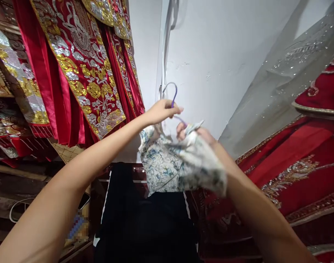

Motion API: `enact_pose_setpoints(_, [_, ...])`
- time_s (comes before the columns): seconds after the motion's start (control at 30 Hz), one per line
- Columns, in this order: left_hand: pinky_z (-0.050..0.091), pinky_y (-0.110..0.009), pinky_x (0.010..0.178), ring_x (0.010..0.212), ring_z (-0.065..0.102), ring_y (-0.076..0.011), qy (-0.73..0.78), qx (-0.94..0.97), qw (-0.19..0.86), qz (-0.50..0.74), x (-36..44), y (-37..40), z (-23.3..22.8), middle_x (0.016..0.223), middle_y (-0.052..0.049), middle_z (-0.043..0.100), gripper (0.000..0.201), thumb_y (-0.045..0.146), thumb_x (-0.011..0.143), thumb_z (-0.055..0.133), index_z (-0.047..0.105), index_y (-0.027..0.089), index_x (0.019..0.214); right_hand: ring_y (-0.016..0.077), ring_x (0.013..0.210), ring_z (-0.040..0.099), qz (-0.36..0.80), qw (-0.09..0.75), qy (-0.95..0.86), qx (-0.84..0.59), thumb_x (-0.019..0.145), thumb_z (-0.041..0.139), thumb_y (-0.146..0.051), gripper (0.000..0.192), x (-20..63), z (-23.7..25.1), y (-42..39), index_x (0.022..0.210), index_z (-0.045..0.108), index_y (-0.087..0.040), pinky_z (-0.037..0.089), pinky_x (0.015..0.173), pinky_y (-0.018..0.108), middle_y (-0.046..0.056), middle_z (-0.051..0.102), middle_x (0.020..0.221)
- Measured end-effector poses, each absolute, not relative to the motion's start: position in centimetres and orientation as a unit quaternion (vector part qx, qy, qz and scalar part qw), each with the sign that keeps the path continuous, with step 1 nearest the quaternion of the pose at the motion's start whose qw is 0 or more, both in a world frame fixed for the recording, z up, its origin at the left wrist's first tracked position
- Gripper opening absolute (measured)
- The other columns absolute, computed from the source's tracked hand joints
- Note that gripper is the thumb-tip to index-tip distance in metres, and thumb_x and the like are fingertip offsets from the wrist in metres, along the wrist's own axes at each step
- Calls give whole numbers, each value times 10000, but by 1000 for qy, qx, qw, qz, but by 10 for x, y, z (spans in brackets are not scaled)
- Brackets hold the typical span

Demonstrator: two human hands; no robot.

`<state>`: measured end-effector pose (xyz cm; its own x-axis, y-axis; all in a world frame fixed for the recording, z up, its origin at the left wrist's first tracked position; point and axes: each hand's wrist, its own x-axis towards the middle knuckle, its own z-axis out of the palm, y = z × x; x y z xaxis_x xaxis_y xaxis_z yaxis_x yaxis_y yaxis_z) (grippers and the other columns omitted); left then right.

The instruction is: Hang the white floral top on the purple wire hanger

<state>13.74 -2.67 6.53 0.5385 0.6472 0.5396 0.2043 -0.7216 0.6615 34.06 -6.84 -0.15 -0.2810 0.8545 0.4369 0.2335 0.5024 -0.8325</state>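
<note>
Before the white wall (205,65), the left hand (164,110) has fingers clamped on the purple hanger (175,96); right hand (181,132) blurred, grip undeterminable. Floral garment (161,164) appears light, limp; best held by shoulders.

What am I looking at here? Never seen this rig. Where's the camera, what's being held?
There's no robot: these are a person's bare hands, seen by one head-worn camera looking forward and down. The left hand has its fingers around the hook of a purple hanger. The right hand, blurred, is at a floral garment; its exact grip is unclear. Both are held up before a pale wall. Red decorated clothes flank them. A pixelated item at lower left is unreadable.
</note>
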Motion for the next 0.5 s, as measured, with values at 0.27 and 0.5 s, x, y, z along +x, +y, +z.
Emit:
enact_pose_setpoints(0.27, [359, -266, 505, 411, 390, -82, 197, 700, 401, 557, 115, -74, 27, 388, 25, 339, 646, 494, 976, 524, 459, 184, 412, 414, 1464, 331, 24, 341, -880, -331, 718, 797, -447, 1129, 319, -49, -63, 1623, 156, -240, 306, 1173, 607, 192, 315, 1607])
enact_pose_setpoints(0.5, [553, -268, 611, 447, 532, -105, 199, 574, 496, 620, 101, -81, 55, 425, 46, 331, 558, 494, 1013, 461, 531, 185, 554, 393, 1382, 404, -152, 448, -824, -313, 799, 625, -338, 833, 292, -43, -52, 1550, 277, -245, 264, 1157, 619, 167, 447, 1439])
